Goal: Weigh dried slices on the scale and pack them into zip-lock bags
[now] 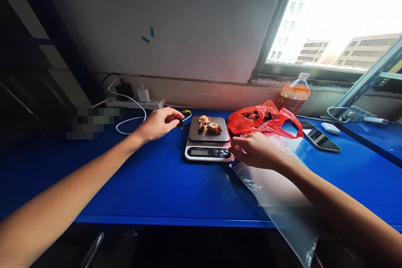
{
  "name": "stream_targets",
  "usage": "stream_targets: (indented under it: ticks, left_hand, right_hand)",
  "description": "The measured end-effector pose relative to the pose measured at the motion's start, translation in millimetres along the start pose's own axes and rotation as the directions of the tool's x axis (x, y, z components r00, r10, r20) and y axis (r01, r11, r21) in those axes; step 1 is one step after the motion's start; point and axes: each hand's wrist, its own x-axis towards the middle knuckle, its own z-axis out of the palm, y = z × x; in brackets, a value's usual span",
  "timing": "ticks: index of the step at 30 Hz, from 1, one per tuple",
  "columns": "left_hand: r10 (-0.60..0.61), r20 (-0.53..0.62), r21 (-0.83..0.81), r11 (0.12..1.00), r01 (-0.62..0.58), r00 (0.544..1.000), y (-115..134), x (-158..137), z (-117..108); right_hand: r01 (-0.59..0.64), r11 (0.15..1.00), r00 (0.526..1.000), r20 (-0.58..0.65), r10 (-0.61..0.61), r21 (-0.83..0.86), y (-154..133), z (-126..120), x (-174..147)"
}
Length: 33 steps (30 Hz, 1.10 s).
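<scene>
A white digital kitchen scale stands on the blue table with its display lit. Several dried pieces, brown and pale like dried mushroom or fruit slices, lie on its metal plate. Left of the scale, my left hand pinches a small dark disc-like piece between thumb and fingers. My right hand is at the scale's front right corner, fingers curled together; what they hold, if anything, is hidden. Beneath that hand a clear plastic bag spreads over the table and hangs past its front edge.
A red plastic bag with dark dried pieces sits right of the scale. Behind it stands a drink bottle. Farther right lie a phone and a white earbud case. A power strip with a white cable is at the back left.
</scene>
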Motion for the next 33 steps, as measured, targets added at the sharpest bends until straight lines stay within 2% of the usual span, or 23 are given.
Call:
stream_targets:
  ticks: [6, 9, 12, 16, 19, 23, 26, 28, 30, 33]
  left_hand:
    - [0.052, -0.035, 0.008, 0.999, -0.052, 0.998, -1.5, -0.4, 4.1]
    - [0.132, -0.058, 0.070, 0.989, -0.128, 0.990, 3.1, -3.1, 5.6]
    - [0.290, -0.051, 0.171, 0.945, -0.278, 0.956, 14.3, -10.6, 8.2]
    - [0.438, 0.065, 0.226, 0.869, -0.441, 0.896, 31.0, -24.1, 13.8]
    - [0.490, 0.108, 0.242, 0.831, -0.501, 0.865, 37.9, -30.6, 17.6]
    - [0.505, 0.048, 0.214, 0.838, -0.502, 0.862, 39.9, -31.6, 22.5]
    - [0.477, -0.001, 0.153, 0.869, -0.471, 0.879, 42.7, -33.5, 29.4]
    - [0.484, 0.010, 0.106, 0.870, -0.482, 0.875, 47.6, -37.9, 35.3]
    - [0.527, 0.047, 0.072, 0.845, -0.530, 0.848, 53.9, -44.2, 40.8]
    - [0.592, 0.087, 0.034, 0.802, -0.596, 0.801, 61.0, -52.1, 46.0]
  right_hand:
    - [0.008, 1.000, 1.000, 0.004, -0.008, -0.010, 1.0, 4.5, 1.4]
    - [0.011, 1.000, 1.000, -0.005, -0.011, -0.008, 1.1, 5.7, 1.7]
    - [0.003, 1.000, 1.000, -0.020, -0.003, 0.011, -1.3, 5.8, 1.5]
    - [0.018, 1.000, 0.999, -0.035, -0.017, 0.026, -4.4, 7.4, 0.9]
    - [0.033, 0.999, 0.999, -0.036, -0.033, 0.021, -2.9, 7.8, 0.9]
    - [0.058, 0.995, 0.990, -0.131, -0.047, 0.079, 1.4, 8.0, 1.8]
    - [0.089, 0.979, 0.961, -0.275, -0.035, 0.184, -1.6, 13.2, 2.9]
    - [0.136, 0.966, 0.935, -0.350, -0.052, 0.222, -7.2, 18.8, 3.4]
    - [0.217, 0.951, 0.899, -0.424, -0.108, 0.220, -13.1, 23.9, 3.6]
    - [0.319, 0.930, 0.814, -0.555, -0.171, 0.181, -18.1, 27.6, 3.6]
